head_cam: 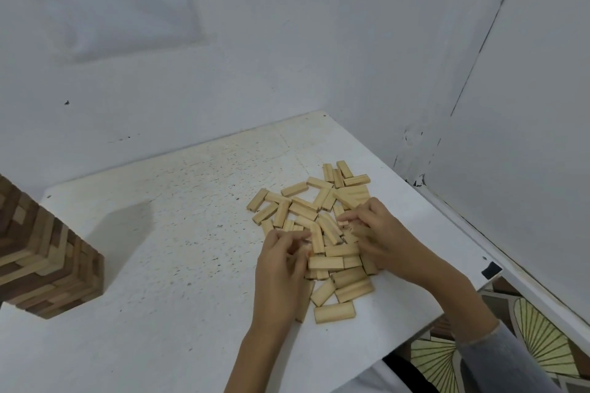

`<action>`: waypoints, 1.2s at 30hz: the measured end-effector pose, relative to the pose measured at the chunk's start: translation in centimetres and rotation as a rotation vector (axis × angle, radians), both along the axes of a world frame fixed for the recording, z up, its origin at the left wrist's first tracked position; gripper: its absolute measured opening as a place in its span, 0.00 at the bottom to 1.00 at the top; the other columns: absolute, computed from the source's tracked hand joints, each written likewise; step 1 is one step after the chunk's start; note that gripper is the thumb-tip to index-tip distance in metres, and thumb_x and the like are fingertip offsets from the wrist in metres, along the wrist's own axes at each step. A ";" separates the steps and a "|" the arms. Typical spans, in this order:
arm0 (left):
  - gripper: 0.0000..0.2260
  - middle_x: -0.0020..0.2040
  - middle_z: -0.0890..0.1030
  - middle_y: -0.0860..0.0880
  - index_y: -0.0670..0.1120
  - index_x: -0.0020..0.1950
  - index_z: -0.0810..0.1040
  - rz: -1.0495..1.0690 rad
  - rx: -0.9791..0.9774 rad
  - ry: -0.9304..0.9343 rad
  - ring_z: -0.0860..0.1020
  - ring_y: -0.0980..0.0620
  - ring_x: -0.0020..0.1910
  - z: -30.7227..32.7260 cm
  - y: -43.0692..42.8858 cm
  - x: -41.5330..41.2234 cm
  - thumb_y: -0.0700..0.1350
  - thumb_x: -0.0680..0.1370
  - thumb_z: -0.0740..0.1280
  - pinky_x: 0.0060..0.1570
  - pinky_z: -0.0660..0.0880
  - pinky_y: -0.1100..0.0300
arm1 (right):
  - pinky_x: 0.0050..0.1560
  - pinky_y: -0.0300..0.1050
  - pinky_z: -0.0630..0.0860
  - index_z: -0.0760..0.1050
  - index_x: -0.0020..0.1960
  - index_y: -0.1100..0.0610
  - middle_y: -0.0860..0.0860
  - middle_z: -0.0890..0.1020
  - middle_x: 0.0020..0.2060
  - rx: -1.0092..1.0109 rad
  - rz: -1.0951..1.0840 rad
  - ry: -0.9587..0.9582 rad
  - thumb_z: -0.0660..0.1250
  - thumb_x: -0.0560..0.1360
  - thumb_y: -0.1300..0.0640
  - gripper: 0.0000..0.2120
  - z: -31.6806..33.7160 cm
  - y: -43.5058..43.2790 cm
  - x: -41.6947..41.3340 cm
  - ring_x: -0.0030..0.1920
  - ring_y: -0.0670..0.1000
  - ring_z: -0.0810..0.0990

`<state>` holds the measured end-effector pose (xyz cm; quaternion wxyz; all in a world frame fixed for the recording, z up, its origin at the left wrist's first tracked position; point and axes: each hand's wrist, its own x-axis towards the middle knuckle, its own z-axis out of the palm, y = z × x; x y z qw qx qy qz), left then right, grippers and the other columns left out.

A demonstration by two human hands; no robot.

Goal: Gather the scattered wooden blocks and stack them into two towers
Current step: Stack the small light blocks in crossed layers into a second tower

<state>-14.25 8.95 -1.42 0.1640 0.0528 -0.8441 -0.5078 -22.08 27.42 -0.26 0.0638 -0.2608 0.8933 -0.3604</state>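
Pale blocks (325,263) lie heaped on the counter (191,217), well right of the finished tower (48,265) and close to the counter's far edge. We judge them light, stiff and smooth, so we would pinch the long sides. The left grip (281,262) and right grip (380,233) curl into the heap; whether either holds a block we cannot tell. Open room lies towards the tower.

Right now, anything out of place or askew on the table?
Yes. The pale wooden blocks lie in a loose jumbled heap on the right of the white table, some overlapping. The tower at the left edge looks tilted, possibly lens distortion.
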 end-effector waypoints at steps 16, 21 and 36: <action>0.06 0.45 0.79 0.52 0.49 0.48 0.83 0.166 0.190 0.097 0.78 0.59 0.45 0.6 0.2 2.2 0.40 0.74 0.73 0.42 0.73 0.71 | 0.44 0.29 0.66 0.74 0.45 0.49 0.39 0.76 0.40 -0.055 -0.086 0.017 0.74 0.71 0.59 0.10 -0.2 0.1 2.7 0.41 0.37 0.74; 0.05 0.42 0.82 0.51 0.48 0.48 0.83 0.216 0.298 0.070 0.79 0.59 0.41 0.8 -1.1 2.8 0.41 0.74 0.73 0.40 0.73 0.70 | 0.35 0.31 0.66 0.80 0.48 0.54 0.48 0.75 0.34 -0.359 -0.072 -0.147 0.73 0.72 0.63 0.08 1.7 -1.4 4.0 0.29 0.42 0.67; 0.09 0.49 0.84 0.51 0.48 0.57 0.81 0.281 0.372 -0.119 0.81 0.56 0.46 -0.8 -4.6 8.1 0.45 0.77 0.69 0.44 0.76 0.65 | 0.41 0.31 0.70 0.77 0.55 0.48 0.52 0.81 0.40 -0.333 0.138 -0.223 0.68 0.76 0.62 0.12 -0.1 -9.1 8.7 0.36 0.41 0.75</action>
